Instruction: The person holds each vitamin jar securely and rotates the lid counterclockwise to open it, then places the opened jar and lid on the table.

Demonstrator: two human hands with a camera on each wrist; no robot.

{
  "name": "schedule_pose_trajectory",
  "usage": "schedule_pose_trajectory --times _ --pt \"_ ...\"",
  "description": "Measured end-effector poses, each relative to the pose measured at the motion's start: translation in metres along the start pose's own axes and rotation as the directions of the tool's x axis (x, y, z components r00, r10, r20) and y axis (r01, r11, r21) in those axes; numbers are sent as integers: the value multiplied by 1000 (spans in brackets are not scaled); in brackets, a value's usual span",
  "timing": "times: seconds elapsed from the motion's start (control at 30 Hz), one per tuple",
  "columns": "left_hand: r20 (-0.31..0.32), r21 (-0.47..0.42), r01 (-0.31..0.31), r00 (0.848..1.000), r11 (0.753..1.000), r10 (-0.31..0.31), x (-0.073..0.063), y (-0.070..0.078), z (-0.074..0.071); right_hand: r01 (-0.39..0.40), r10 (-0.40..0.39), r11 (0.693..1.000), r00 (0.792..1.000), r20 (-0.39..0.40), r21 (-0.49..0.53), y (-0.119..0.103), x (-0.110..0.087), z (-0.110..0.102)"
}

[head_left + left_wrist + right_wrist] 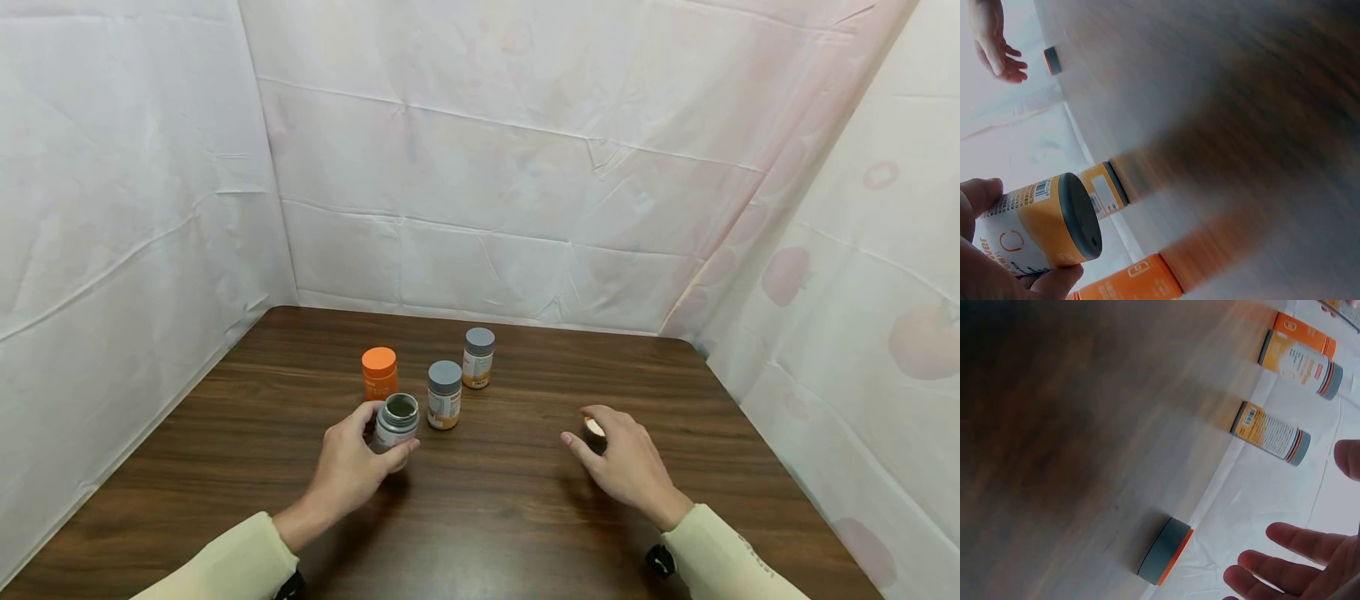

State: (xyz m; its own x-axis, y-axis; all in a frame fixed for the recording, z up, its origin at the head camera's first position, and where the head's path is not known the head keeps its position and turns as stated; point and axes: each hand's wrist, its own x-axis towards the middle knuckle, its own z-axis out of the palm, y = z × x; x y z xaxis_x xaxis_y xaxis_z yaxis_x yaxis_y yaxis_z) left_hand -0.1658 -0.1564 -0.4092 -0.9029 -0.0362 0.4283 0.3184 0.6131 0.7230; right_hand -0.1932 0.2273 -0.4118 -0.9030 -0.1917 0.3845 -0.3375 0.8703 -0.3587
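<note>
My left hand [347, 463] grips a white and yellow pill bottle [1025, 228] with no lid on, its threaded grey mouth facing up. The bottle's dark base shows in the left wrist view, raised off the table. Over on the right, a grey lid [1165, 551] with an orange rim lies upside down on the tabletop. My right hand [628, 460] hovers just above that lid, fingers spread and apart from it in the right wrist view. From the head, the lid is partly covered by this hand.
Behind the held bottle stands an orange bottle [380, 372]. Two lidded bottles with grey caps, a nearer bottle [444, 398] and a farther bottle [477, 360], stand to its right. The dark wood table [517, 500] is bounded by white printed sheets [480, 167].
</note>
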Motion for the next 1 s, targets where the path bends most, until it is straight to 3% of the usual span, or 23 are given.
schedule_pose_trajectory --times 0.57,1.0 --pt "-124 90 -12 992 996 23 11 -19 -14 118 -118 993 991 69 0 -12 -17 2" --pt "-125 111 87 989 990 -73 22 -30 -26 233 -230 972 970 76 -25 -12 -25 1"
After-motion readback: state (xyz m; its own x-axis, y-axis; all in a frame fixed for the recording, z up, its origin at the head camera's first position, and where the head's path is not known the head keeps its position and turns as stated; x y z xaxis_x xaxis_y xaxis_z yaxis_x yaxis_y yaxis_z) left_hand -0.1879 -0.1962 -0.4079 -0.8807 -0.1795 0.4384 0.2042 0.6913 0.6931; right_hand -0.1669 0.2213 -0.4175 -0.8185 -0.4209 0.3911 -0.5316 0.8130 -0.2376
